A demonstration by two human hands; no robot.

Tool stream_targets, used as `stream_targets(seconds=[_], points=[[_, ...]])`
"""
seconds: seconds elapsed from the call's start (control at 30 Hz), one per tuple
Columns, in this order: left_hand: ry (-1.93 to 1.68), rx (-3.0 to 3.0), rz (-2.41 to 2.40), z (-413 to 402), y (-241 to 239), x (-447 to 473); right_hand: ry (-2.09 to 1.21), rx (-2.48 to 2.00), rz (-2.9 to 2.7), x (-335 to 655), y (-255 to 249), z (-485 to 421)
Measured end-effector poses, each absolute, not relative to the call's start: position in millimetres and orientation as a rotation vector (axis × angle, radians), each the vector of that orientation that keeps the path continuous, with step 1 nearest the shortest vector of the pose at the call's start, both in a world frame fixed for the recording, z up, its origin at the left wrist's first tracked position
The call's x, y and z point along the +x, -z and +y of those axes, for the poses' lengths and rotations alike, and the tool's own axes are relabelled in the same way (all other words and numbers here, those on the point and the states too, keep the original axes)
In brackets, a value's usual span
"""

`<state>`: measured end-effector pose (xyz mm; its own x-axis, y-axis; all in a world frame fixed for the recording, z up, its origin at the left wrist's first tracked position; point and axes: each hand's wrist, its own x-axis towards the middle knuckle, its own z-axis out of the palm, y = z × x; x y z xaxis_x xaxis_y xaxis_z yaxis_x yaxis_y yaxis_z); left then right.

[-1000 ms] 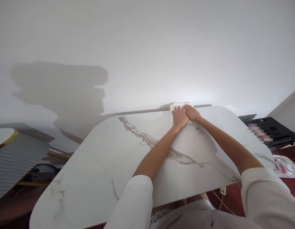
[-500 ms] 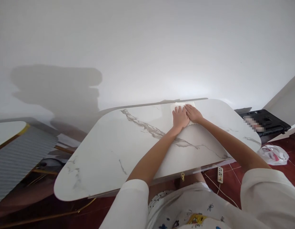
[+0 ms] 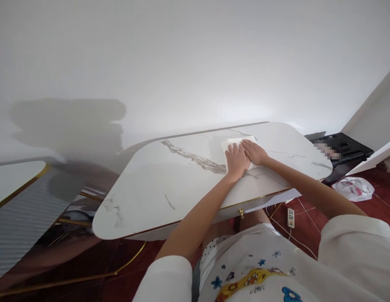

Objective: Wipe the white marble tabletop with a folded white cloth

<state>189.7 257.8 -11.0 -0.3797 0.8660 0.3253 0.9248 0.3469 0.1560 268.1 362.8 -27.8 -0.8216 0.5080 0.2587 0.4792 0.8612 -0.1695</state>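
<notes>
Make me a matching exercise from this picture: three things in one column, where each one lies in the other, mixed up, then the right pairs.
Things
1. white cloth
2. power strip
3. plastic bag

Places
A. on the red floor, far right
B. under the left hand and right hand, on the marble table
C. on the floor just below the table's near edge, by the person's leg

Pairs: 1-B, 2-C, 3-A

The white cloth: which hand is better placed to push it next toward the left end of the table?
Left, probably. The left hand lies on the cloth, on its left part, nearer the left end of the table; the right hand presses the right part and would reach across.
</notes>
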Motion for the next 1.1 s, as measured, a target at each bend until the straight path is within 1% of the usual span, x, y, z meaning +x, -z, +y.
stream_targets(seconds=[0.77,0.93,1.1], points=[[0.425,-1.617,-2.449,172,6,250,-0.096,-0.587,-2.708,330,42,289],[0.418,-1.647,-2.462,170,7,268,-0.126,-0.567,-2.719,351,39,286],[0.407,-1.694,-2.474,185,5,274,-0.163,-0.541,-2.729,358,38,303]])
